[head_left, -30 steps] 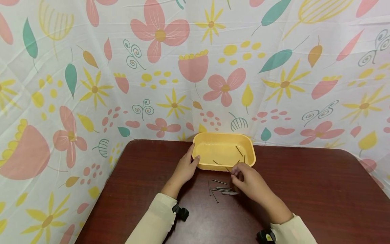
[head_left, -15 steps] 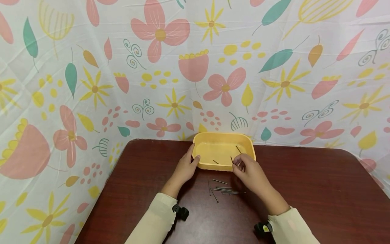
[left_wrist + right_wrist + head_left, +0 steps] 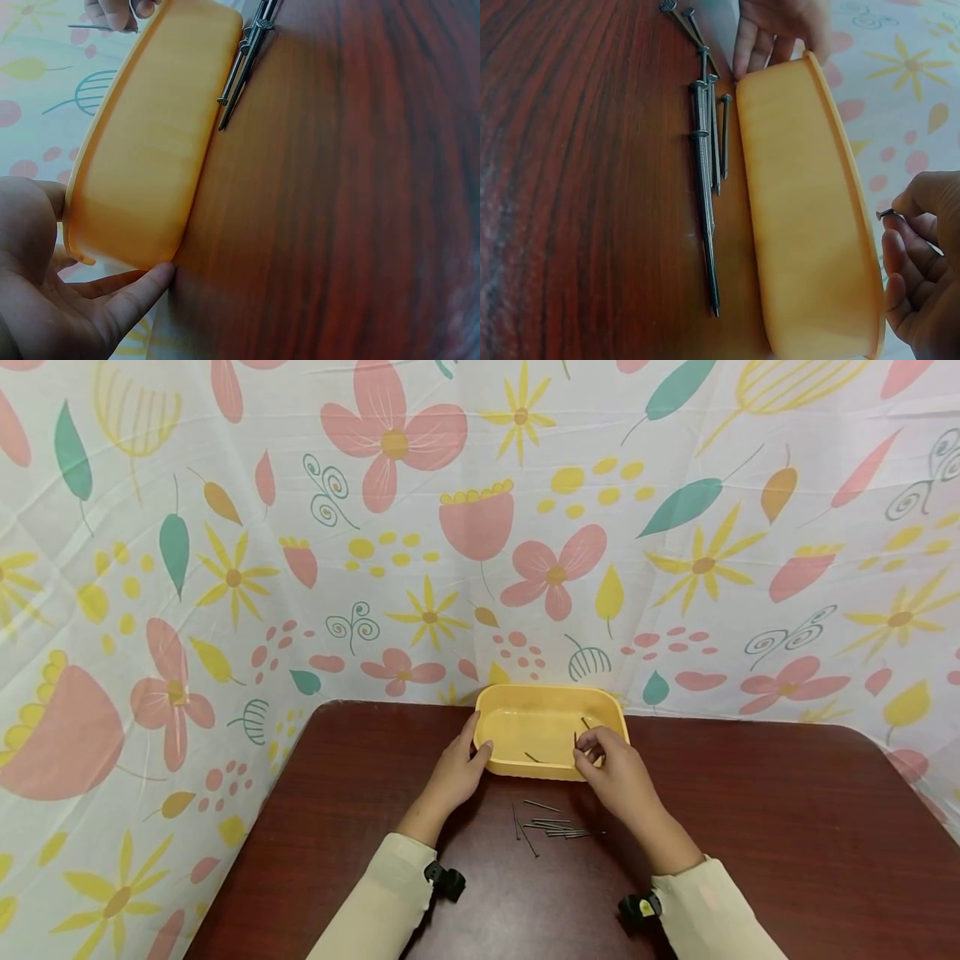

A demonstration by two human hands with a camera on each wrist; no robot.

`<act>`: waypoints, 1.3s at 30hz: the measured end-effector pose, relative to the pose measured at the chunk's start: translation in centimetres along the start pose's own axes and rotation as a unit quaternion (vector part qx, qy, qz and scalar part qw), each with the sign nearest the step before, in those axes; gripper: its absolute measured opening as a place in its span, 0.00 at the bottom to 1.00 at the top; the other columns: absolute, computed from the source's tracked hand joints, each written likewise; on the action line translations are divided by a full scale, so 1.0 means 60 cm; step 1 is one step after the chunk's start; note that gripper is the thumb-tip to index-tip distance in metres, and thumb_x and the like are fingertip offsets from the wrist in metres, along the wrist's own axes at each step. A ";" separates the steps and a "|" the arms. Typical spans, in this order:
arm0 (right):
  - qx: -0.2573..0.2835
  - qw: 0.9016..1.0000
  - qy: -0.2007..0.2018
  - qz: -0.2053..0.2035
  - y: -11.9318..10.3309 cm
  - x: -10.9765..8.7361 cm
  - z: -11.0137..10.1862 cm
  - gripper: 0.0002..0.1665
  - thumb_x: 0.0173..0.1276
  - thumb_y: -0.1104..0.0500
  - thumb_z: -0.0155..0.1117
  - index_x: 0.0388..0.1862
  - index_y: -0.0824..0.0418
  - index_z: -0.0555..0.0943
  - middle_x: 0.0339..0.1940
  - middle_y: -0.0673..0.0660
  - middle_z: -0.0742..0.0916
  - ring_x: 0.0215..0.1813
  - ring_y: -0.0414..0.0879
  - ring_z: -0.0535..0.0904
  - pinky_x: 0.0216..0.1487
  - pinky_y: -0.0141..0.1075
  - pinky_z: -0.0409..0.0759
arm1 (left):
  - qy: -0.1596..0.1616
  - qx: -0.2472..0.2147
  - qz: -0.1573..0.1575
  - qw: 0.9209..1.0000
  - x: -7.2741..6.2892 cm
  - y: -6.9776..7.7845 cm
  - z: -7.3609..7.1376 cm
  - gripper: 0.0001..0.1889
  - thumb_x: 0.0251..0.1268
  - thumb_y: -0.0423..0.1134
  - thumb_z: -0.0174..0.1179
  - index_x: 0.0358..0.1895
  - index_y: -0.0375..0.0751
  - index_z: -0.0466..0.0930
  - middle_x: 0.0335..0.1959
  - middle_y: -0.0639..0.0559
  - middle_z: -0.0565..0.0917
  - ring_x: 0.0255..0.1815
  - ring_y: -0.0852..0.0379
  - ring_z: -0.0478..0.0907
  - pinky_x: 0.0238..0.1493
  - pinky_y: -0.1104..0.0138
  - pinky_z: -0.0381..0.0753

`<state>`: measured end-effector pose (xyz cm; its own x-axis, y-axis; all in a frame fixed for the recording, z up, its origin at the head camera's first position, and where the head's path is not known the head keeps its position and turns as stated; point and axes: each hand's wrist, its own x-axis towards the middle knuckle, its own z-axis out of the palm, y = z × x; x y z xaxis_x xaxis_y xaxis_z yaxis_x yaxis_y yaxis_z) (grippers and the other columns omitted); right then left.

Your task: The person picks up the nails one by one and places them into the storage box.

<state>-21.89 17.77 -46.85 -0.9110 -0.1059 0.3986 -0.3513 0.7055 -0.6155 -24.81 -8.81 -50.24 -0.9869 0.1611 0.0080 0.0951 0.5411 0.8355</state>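
A yellow plastic tray [image 3: 525, 739] stands at the back of the table, against the patterned cloth. My left hand [image 3: 455, 777] holds its left end, thumb at the rim and fingers along the outer wall. Over the tray's right front part, my right hand [image 3: 617, 777] pinches a nail [image 3: 886, 214] between thumb and fingertips; its head shows in the right wrist view. Inside the tray lie a nail [image 3: 532, 757] near the front wall and another nail [image 3: 585, 723] at the right, partly hidden by my right hand. Several loose nails [image 3: 702, 180] lie on the table before the tray.
The dark red-brown wooden table [image 3: 787, 827] reaches back to a hanging cloth [image 3: 480, 635] printed with flowers and leaves. Black straps with small devices [image 3: 446, 881] sit at both wrists, over light sleeves [image 3: 375, 893].
My right hand has moved from the tray's front edge up and inward over the tray, carrying the nail, which now points more upright. The left hand and tray stay in place.
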 end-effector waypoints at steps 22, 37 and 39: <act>-0.010 0.999 -0.033 0.016 0.008 0.005 0.010 0.08 0.67 0.62 0.69 0.43 0.62 0.81 0.38 0.56 0.86 0.40 0.49 0.82 0.42 0.41 0.79 | 0.003 0.003 0.004 1.000 0.000 -0.001 0.000 0.35 0.80 0.56 0.46 0.83 0.59 0.46 0.79 0.39 0.63 0.78 0.38 0.62 0.75 0.42 0.64; 0.005 0.999 -0.013 -0.031 0.011 -0.001 0.008 0.34 0.63 0.62 0.74 0.66 0.68 0.74 0.60 0.67 0.81 0.61 0.62 0.77 0.62 0.58 0.75 | 0.004 -0.002 0.003 1.000 0.002 0.000 0.001 0.35 0.80 0.55 0.47 0.83 0.59 0.46 0.78 0.39 0.64 0.77 0.38 0.63 0.74 0.42 0.64; 0.005 0.999 -0.009 -0.039 0.009 -0.003 0.007 0.33 0.63 0.62 0.74 0.65 0.68 0.74 0.59 0.67 0.81 0.61 0.61 0.77 0.62 0.58 0.75 | 0.003 -0.002 0.003 1.000 0.002 -0.001 0.001 0.35 0.80 0.55 0.47 0.83 0.60 0.46 0.78 0.39 0.63 0.77 0.38 0.63 0.74 0.42 0.64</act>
<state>-21.99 17.89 -47.55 -0.8847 -0.1730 0.4329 -0.4233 0.6870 -0.5906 -24.93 -8.75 -50.34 -0.9871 0.1590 0.0171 0.1009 0.5368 0.8376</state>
